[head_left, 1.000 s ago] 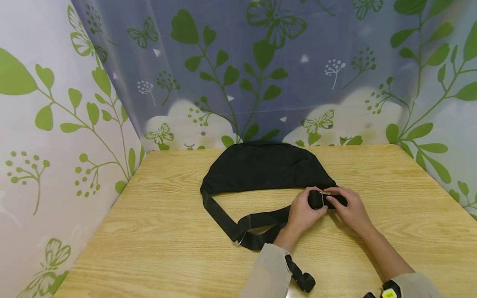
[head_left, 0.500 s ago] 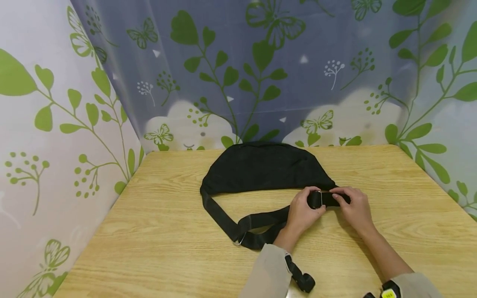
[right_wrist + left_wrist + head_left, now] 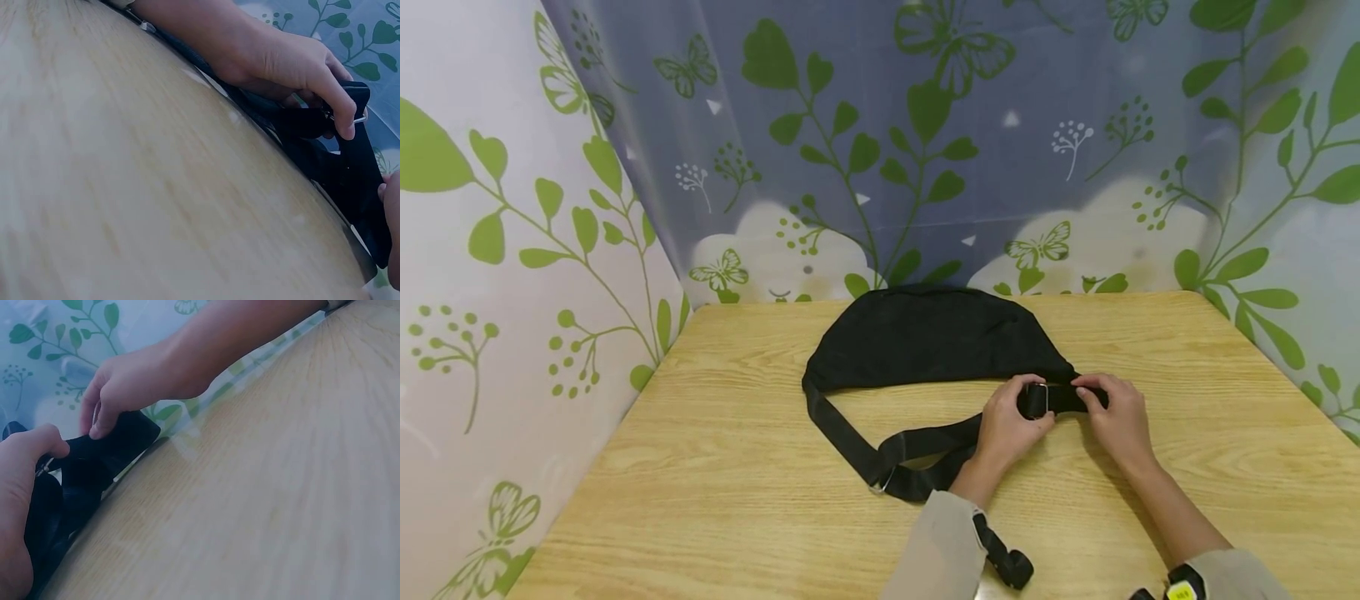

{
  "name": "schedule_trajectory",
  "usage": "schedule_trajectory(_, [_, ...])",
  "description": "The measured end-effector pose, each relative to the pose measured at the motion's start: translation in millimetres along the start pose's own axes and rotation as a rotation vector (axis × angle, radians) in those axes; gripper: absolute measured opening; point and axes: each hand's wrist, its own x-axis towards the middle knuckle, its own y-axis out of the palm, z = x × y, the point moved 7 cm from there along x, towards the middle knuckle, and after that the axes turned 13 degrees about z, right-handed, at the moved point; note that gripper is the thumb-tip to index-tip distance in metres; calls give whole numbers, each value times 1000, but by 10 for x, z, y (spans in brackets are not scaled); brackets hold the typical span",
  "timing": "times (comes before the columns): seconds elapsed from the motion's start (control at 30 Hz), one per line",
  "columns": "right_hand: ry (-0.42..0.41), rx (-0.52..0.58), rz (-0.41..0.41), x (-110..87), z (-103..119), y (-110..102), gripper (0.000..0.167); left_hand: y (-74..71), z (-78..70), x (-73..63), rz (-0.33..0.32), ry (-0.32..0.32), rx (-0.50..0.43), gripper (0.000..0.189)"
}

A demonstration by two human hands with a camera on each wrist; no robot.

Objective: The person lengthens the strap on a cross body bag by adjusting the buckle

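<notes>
A black waist bag [image 3: 932, 337] lies flat near the back of the table, its black strap [image 3: 842, 433] looped out toward the front. My left hand [image 3: 1009, 423] pinches the strap at a metal slide buckle [image 3: 1047, 400], thumb below and fingers above. Just to the right, my right hand [image 3: 1116, 421] pinches the flat strap between thumb and fingers, close to the bag's right corner. In the right wrist view the left hand [image 3: 306, 75] grips the strap around the buckle [image 3: 359, 119]. A second metal ring [image 3: 880, 485] sits on the strap at the left.
The wooden table [image 3: 700, 467] carries the bag. Behind it hangs a patterned curtain [image 3: 820, 167] with leaves and butterflies, and another printed sheet [image 3: 512, 292] stands on the left. Dark bands with dangling ends [image 3: 1003, 554] are on both wrists.
My right hand has slid a little to the right along the strap, away from the buckle, so more flat strap shows between the hands. My left hand stays almost still.
</notes>
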Motion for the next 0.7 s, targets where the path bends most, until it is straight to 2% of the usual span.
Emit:
schedule_trajectory(0.2, [-161, 27, 103, -10, 117, 76, 24, 54, -8, 7, 76, 19, -3, 44])
schedule_trajectory(0.33, [-237, 77, 103, -25, 161, 80, 27, 69, -5, 0, 89, 18, -4, 44])
schedule_trajectory(0.57, [-282, 68, 70, -7, 187, 78, 31, 61, -15, 2, 75, 40, 7, 43])
schedule_trajectory(0.7, [-264, 61, 51, 6, 179, 75, 30, 54, -9, 8, 68, 17, 12, 42])
